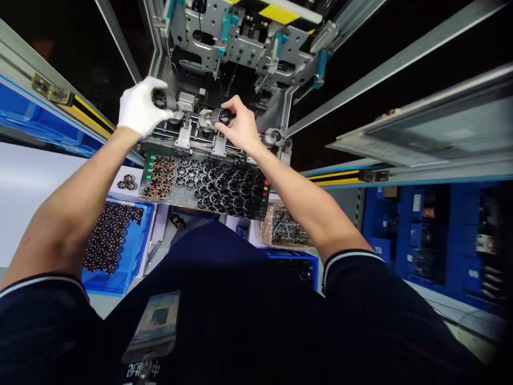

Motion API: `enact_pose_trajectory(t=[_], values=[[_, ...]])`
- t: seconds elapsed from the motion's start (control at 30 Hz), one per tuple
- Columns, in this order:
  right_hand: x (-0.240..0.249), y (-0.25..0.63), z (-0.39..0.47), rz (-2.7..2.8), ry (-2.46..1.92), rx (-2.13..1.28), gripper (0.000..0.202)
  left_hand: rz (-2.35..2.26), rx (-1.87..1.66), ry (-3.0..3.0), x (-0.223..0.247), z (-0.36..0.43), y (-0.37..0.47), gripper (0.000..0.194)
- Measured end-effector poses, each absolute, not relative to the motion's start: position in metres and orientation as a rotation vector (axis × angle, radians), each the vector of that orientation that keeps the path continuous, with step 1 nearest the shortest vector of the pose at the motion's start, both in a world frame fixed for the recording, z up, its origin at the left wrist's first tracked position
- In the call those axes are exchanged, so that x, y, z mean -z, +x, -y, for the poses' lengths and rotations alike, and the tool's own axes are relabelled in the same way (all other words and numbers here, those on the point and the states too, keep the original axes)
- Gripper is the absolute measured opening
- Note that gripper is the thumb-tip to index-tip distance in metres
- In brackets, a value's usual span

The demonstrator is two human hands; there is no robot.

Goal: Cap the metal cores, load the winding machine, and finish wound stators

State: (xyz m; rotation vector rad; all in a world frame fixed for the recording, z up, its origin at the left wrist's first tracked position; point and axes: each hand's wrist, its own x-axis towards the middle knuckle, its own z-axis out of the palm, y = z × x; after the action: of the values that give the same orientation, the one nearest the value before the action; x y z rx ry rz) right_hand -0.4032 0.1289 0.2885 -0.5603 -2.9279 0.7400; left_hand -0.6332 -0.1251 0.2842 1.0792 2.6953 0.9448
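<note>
My left hand, in a white glove, is closed around a dark cylindrical part above the left side of a metal fixture. Bare, my right hand grips a black ring-shaped part by its side, at a round silver seat of the same fixture. Whether that part is fully seated I cannot tell. Just in front of the fixture, a tray bears black rings with silvery rims and, at its left end, copper-wound rings.
Several copper-wound rings fill part of a blue crate at lower left. Three more rings lie on a white surface. A machine with metal plates rises behind the fixture. Frame bars and an angled panel flank the right.
</note>
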Motion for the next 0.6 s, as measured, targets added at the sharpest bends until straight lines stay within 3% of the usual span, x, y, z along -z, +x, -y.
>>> enact_pose_trajectory(t=[0.1, 0.3, 0.6], values=[[-0.269, -0.452, -0.132, 3.131, -0.568, -0.396, 0.056, -2.79, -0.791, 0.916, -0.244, 0.091, -0.687, 0.099], [-0.234, -0.487, -0.139, 3.169, -0.64, -0.417, 0.052, -2.725, -0.653, 0.811, -0.183, 0.059, -0.721, 0.091], [-0.23, -0.508, -0.177, 3.206, -0.322, -0.531, 0.041, -2.603, -0.281, 1.086, -0.207, 0.045, -0.726, 0.08]])
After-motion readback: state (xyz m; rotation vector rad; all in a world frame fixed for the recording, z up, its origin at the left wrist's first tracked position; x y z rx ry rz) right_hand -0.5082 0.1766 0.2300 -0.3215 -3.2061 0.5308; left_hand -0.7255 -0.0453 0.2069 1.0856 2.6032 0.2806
